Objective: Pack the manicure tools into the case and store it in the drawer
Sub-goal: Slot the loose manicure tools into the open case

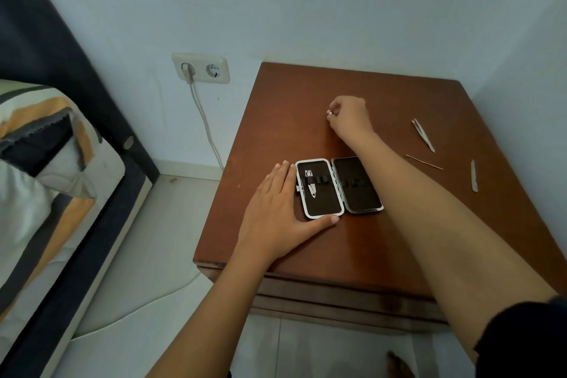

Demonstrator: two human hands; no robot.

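Note:
A small white-rimmed manicure case lies open on the brown nightstand. A nail clipper sits under the strap in its left half; the right half holds no tool. My left hand lies flat against the case's left edge, thumb at its front corner. Beyond the case, my right hand pinches a small metal tool, mostly hidden by the fingers. Tweezers, a thin stick and a nail file lie loose at the right.
The nightstand stands in a corner, walls behind and to the right. Its drawer front shows below the front edge, shut. A bed is at the left. A wall socket has a cable running down to the floor.

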